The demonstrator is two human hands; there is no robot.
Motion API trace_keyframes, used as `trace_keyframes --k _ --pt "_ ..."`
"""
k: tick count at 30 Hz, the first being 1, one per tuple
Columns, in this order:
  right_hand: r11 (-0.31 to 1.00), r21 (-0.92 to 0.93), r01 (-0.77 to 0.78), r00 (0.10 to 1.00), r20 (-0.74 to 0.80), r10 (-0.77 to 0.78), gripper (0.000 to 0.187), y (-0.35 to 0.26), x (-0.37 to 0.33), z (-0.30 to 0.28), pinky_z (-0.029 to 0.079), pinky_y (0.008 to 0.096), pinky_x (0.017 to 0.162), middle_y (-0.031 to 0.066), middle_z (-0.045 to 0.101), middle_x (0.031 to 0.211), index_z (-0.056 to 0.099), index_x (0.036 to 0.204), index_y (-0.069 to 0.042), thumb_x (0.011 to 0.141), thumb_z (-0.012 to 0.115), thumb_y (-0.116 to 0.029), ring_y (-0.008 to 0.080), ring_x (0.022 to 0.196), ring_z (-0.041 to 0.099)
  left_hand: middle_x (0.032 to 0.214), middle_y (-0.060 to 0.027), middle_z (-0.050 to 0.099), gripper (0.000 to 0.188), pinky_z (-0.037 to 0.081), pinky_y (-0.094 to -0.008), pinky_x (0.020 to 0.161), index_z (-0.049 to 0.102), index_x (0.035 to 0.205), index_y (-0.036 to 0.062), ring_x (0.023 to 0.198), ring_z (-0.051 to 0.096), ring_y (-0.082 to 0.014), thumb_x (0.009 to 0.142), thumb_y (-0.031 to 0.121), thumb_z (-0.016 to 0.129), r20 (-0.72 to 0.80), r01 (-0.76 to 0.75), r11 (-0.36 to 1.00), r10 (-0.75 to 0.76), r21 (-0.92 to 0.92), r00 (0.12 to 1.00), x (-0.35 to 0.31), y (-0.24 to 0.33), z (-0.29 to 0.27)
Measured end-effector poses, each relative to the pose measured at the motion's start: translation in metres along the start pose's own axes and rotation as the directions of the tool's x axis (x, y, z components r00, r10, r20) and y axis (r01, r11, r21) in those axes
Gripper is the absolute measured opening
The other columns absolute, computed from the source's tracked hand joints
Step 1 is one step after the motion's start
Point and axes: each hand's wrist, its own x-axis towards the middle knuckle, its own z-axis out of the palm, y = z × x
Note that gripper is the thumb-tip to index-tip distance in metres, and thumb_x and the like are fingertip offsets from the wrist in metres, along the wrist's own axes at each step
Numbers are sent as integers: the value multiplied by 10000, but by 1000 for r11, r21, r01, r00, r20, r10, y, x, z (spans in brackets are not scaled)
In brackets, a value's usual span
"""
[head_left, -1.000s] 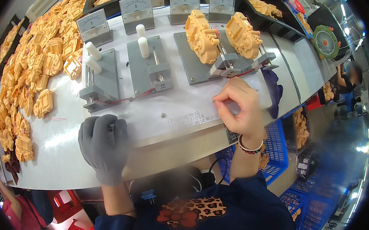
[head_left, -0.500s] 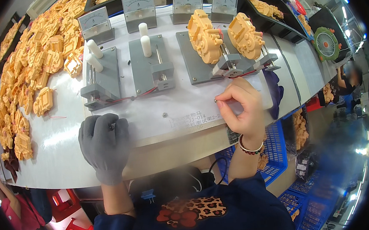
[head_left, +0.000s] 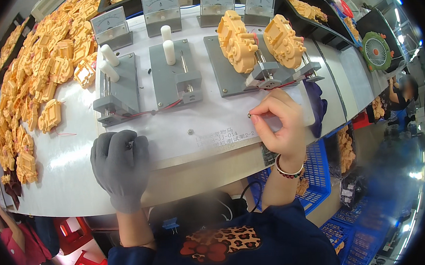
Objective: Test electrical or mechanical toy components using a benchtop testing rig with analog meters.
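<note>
My left hand (head_left: 120, 166), in a grey glove, rests curled at the table's front edge. A small dark spot shows between its thumb and fingers; what it holds, if anything, is hidden. My right hand (head_left: 282, 123), bare with a beaded bracelet, rests on the white sheet (head_left: 172, 123), thumb and index tips pinched beside a small metal screw head (head_left: 249, 115). Whether they grip it is unclear. Beyond the right hand, two yellow plastic housings (head_left: 238, 44) (head_left: 283, 43) stand tilted on a grey test fixture (head_left: 214, 66). Two more grey fixtures (head_left: 130, 91) (head_left: 161, 82) with white pegs carry no housing.
Several yellow housings lie heaped on the left (head_left: 45, 65). Analog meters (head_left: 161, 10) line the back. A black tray (head_left: 308, 20) with more parts stands back right, near a green fan (head_left: 376, 50). A purple glove (head_left: 317, 108) lies right of my hand; a blue basket (head_left: 318, 169) is below.
</note>
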Motion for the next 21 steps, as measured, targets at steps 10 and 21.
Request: trace_keyframes --k 10,21 --pt "998 -30 -63 998 0 63 80 0 0 3 438 361 693 84 595 700 610 756 -28 733 677 9 273 682 573 729 -67 567 99 447 -389 680 622 764 82 706 553 -273 709 73 703 -6 -24 1000 24 3 1000 0 0 0" --pt "998 -55 -17 1000 19 18 44 1 0 -1 449 252 605 73 592 760 647 807 -1 786 684 -12 170 670 576 734 -62 572 95 447 -384 686 625 763 85 715 558 -267 713 77 706 -7 -25 1000 25 16 1000 1 1 0"
